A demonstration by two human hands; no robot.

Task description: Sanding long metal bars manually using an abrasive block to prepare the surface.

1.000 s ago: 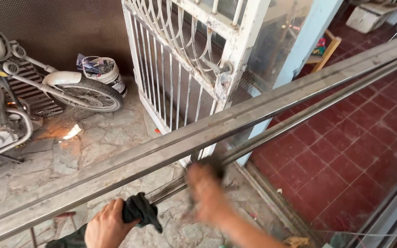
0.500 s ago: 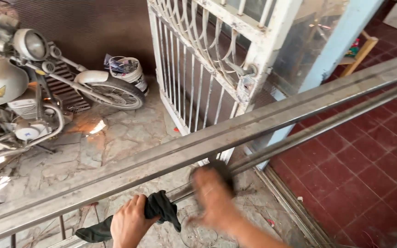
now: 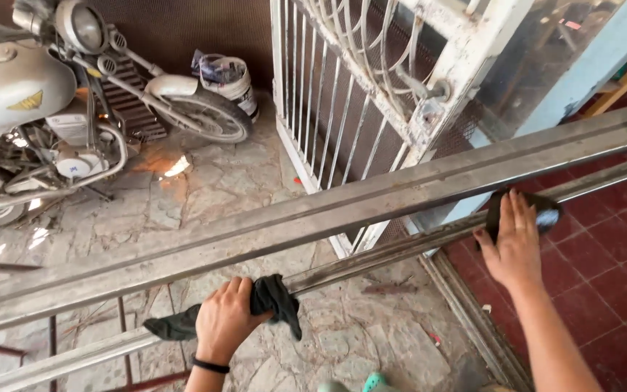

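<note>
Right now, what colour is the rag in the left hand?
The rag gripped by the left hand is dark grey, nearly black; the head view shows it.

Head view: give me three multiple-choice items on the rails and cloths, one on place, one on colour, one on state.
1. Where is the right hand?
A. On the white gate
B. On the lower metal rail
C. On the motorcycle

2. What colour is the cloth in the left hand?
A. Dark grey-black
B. Bright yellow
C. White

3. How does the left hand hold the cloth?
A. Open, hovering above it
B. Fist closed around it on the rail
C. Pinning it to the floor

Answers:
1 B: the palm presses a dark pad onto the lower metal rail, below the upper rail.
2 A: the cloth is dark.
3 B: the fingers wrap it at the rail.
</note>
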